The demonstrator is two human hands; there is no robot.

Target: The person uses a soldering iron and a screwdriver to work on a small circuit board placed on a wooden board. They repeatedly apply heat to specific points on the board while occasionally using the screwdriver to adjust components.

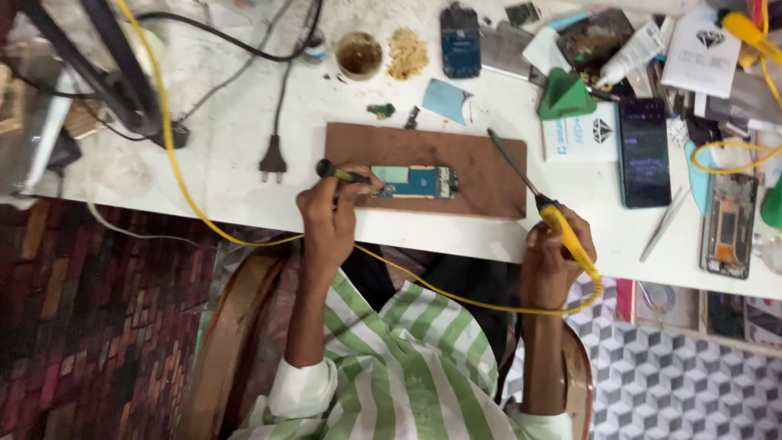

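Right hand (547, 261) gripped yellow soldering iron (533, 195) at counter's (244, 138) near edge; left hand (327, 213) pinched a small tool (342, 173) against blue circuit board (415, 181) on brown board (481, 175). Soldering seemed underway; tip needed lowering.

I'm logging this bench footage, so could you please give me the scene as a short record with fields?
left hand: left hand grips a dark-handled tool, its tip at the circuit board
right hand: right hand holds a yellow soldering iron, tip raised off the board
work surface: brown wooden board on a white table
cable: yellow cord runs from the iron across the table
nearby: dark phone, green stand, tweezers, black plug
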